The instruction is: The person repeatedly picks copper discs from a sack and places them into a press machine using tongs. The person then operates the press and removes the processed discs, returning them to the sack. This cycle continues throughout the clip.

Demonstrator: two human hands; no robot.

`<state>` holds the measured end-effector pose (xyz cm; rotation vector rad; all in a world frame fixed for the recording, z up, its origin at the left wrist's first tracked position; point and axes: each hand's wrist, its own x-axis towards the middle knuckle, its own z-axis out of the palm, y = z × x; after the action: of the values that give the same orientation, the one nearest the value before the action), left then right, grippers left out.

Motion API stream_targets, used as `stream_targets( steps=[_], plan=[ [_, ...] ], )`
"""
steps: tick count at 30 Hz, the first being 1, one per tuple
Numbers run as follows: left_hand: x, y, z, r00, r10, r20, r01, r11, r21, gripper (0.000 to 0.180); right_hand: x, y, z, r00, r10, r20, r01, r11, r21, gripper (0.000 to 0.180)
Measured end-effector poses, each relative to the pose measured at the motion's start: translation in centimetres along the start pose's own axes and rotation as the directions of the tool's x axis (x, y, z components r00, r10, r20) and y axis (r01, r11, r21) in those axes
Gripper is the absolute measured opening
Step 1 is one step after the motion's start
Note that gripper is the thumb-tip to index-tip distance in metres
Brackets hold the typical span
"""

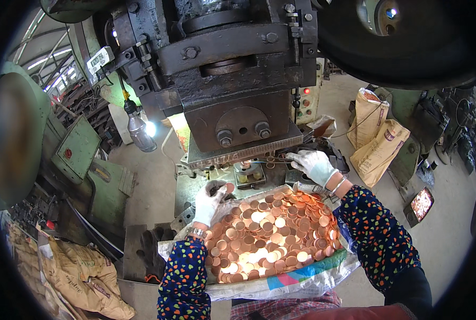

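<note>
A tray lined with a white plastic sack (pixel 296 287) lies in front of me, heaped with round copper discs (pixel 259 234). At its far left edge is my gloved left hand (pixel 208 202), its dark-stained fingertips closed on a single copper disc (pixel 230 187). My gloved right hand (pixel 313 166) is beyond the tray's far right side, closed on a thin rod-like tool (pixel 272 160) that points left toward the small die (pixel 248 173). The die sits on the press bed, below the heavy press ram (pixel 238 125). Detail inside the die is too small to make out.
A lit work lamp (pixel 141 130) hangs left of the ram. A control panel (pixel 306 104) with a red light is on the right. Paper sacks (pixel 379 149) stand at the right, and more sacks (pixel 81 274) lie at lower left. A green machine (pixel 78 149) stands left.
</note>
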<state>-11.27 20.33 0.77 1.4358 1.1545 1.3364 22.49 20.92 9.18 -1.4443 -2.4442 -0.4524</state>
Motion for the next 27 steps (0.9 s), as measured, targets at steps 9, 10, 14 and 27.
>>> stream_targets(
  steps=[9,10,14,27],
  plan=[
    [5.1,-2.0,3.8,0.992,-0.063,-0.11,0.055,0.996,-0.074,0.023,-0.2,1.7,0.6,0.999,0.032,-0.044,-0.024,0.986,0.167,0.027],
    [5.6,-2.4,4.1,0.988,-0.069,-0.141,0.058,0.995,-0.082,0.025,-0.6,1.5,0.5,0.999,-0.011,-0.035,0.017,0.985,0.173,0.027],
    [7.0,-4.0,4.9,0.972,-0.014,-0.233,0.013,1.0,-0.005,0.031,-0.2,0.8,1.0,1.0,0.017,-0.001,-0.017,0.998,0.053,0.032],
    [9.7,-3.9,6.7,0.935,0.222,0.275,-0.293,0.052,0.955,0.022,-2.0,2.1,1.0,0.991,0.115,0.065,-0.13,0.93,0.344,0.032]
  ],
)
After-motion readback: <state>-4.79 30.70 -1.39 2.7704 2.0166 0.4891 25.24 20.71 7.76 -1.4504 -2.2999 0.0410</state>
